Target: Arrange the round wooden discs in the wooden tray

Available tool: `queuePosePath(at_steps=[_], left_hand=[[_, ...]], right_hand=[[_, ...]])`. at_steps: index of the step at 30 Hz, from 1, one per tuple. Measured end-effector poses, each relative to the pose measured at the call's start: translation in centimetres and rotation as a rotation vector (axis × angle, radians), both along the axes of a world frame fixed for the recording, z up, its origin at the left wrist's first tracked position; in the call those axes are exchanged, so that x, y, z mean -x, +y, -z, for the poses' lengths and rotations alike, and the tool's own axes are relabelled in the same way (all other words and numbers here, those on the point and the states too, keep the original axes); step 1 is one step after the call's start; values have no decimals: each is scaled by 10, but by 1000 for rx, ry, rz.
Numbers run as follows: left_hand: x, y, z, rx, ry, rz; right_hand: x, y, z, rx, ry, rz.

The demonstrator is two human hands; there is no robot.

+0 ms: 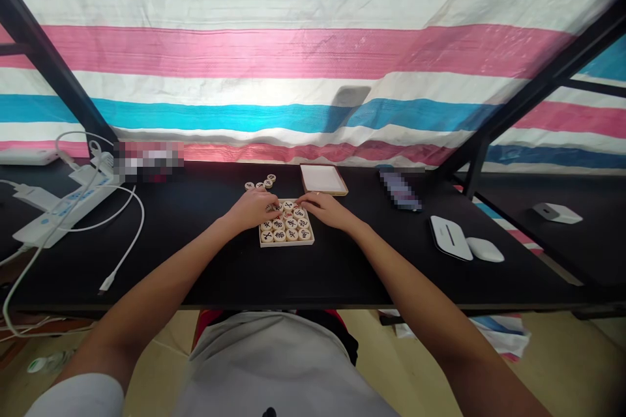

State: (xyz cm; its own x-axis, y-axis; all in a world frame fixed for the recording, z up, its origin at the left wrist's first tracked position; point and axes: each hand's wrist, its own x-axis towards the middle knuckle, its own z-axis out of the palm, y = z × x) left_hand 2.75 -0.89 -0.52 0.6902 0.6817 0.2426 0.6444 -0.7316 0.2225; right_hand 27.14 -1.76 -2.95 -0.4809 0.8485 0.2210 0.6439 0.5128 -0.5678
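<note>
A small wooden box (286,243) full of round wooden chess pieces (286,228) sits mid-table. My left hand (254,207) rests at the box's far left corner, fingertips on pieces in the back row. My right hand (325,208) rests at the far right corner, fingers touching pieces there too. Whether either hand pinches a piece is hidden by the fingers. Three loose pieces (264,182) lie just behind my left hand. The box's lid (323,179) lies flat behind the box.
A white power strip (63,205) with plugs and a trailing white cable (122,260) lies at the left. Right of the box are a phone (401,190), a white flat device (450,238) and a white oval case (485,249). A striped tarp hangs behind the black table (195,273).
</note>
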Motion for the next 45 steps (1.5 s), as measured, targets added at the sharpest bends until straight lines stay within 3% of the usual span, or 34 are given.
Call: queuePosePath(at_steps=[4, 7, 11, 13, 19, 25, 28, 34, 40, 45], left_hand=[[16, 1, -19, 48, -55, -55], [41, 7, -32, 230, 47, -88], [58, 16, -29, 403, 212, -191], [55, 20, -22, 380, 202, -193], [39, 23, -4, 112, 148, -176], [38, 17, -5, -2, 162, -243], [33, 11, -11, -9, 143, -188], [27, 0, -27, 249, 119, 16], [29, -2, -31, 556, 117, 15], [30, -1, -30, 621, 82, 14]], right_hand=[[1, -1, -1, -6, -13, 22], [2, -1, -2, -3, -13, 37], [1, 1, 0, -14, -3, 44], [0, 2, 1, -16, -2, 47], [-1, 2, 1, -15, 0, 55], [-2, 3, 3, -20, -2, 58], [-2, 4, 3, -19, -6, 56], [-1, 3, 1, -17, 1, 59], [-2, 4, 3, -14, -7, 69], [-4, 6, 6, -18, -8, 62]])
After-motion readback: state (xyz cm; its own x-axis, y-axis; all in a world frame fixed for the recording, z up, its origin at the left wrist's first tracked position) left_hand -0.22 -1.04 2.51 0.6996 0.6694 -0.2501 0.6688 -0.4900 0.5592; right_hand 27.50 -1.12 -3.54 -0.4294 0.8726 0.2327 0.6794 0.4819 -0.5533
